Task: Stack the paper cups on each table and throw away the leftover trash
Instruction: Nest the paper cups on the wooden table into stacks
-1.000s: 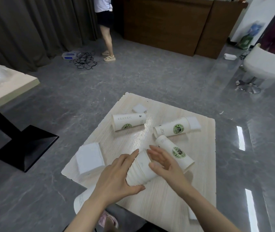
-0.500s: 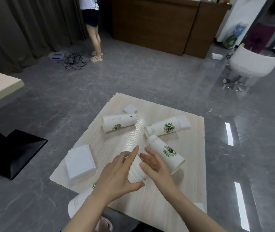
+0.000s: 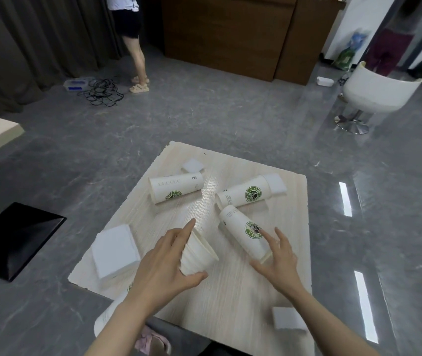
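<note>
- left hand [image 3: 163,263] grips a ribbed cup stack [image 3: 198,253] near the table's [image 3: 230,299] middle.
- right hand [image 3: 279,258], fingers spread and relaxed, touches the rim end of a lying logo cup [image 3: 246,231].
- two more cups [image 3: 176,187] lie beyond.

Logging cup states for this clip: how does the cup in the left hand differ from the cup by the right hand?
The left hand grips the held cup, lifted; the logo cup lies on the table, the right hand reaching it. The held cup shows no logo; the other's faces up. Both are white paper.
</note>
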